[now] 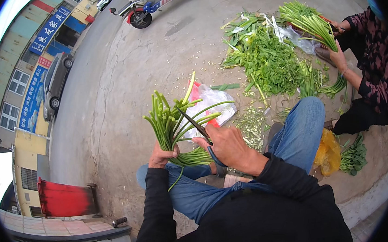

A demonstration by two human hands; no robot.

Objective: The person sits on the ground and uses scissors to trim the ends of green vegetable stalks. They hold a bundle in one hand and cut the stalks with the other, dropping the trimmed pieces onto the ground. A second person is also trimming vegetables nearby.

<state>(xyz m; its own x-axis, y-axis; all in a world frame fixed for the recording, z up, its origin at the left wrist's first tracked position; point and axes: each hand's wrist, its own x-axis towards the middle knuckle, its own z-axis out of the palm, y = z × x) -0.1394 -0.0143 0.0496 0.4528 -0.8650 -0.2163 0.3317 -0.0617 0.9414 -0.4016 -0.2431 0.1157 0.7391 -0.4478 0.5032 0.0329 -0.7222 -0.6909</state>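
My left hand (162, 154) grips a bunch of green garlic scapes (165, 123) around its middle, cut ends upward. The lower stems bend away to the right over my lap. A pair of scissors (194, 124) is in my right hand (230, 149), its blades pointing up and left against the stem ends at the bunch's right side. Several stems splay out to the right behind the blades. Past the bunch, a white and red plastic bag (218, 101) lies on the concrete. Cut stem bits (252, 127) are scattered right of it.
A large heap of leafy greens (269, 61) lies ahead to the right. At the right, another person's hand (338, 59) holds a green bunch (307, 22). A yellow plastic bag (327, 153) and more greens (353, 156) sit beside my leg. An electric scooter (155, 5) stands farther off.
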